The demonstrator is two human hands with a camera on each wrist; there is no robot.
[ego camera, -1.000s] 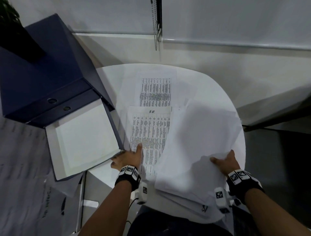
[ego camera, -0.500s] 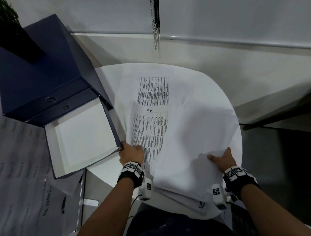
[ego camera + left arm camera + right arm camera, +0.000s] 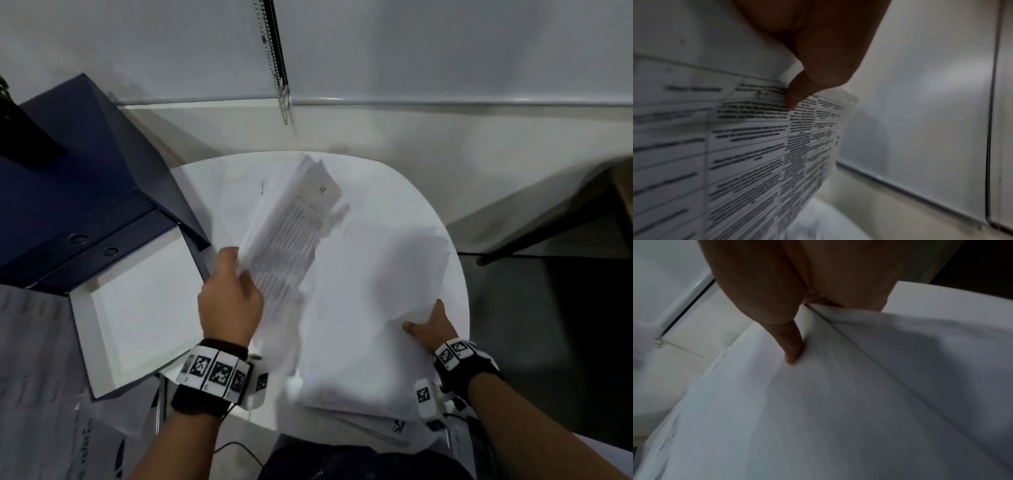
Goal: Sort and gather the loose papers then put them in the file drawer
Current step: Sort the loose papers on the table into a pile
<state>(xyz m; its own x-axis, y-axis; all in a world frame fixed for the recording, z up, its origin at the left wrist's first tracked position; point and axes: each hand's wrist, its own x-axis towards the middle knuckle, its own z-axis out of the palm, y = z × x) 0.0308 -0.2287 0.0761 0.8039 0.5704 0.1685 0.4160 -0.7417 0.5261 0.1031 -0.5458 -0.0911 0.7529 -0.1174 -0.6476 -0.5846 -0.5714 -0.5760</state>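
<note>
My left hand [image 3: 233, 294] grips a few printed sheets [image 3: 291, 236] by their near edge and holds them lifted and tilted above the round white table [image 3: 404, 192]. In the left wrist view the thumb [image 3: 797, 92] pinches those printed sheets [image 3: 756, 146], which carry tables of text. My right hand [image 3: 430, 325] grips the near right corner of a thick stack of blank-side-up papers [image 3: 370, 308]; its thumb [image 3: 791, 344] lies on the top sheet of that paper stack [image 3: 838, 402]. One more sheet [image 3: 246, 185] lies flat at the table's far left.
A dark blue file drawer [image 3: 137, 308] stands pulled out at the left, with a white sheet inside. Blue binders [image 3: 68, 178] sit behind it. A blind's bead chain [image 3: 277, 68] hangs above the table's far edge. A dark desk edge [image 3: 565, 212] runs at the right.
My left hand went from resting on the printed sheets on the table to gripping them and lifting them up and away. The right hand stayed on the stack's corner.
</note>
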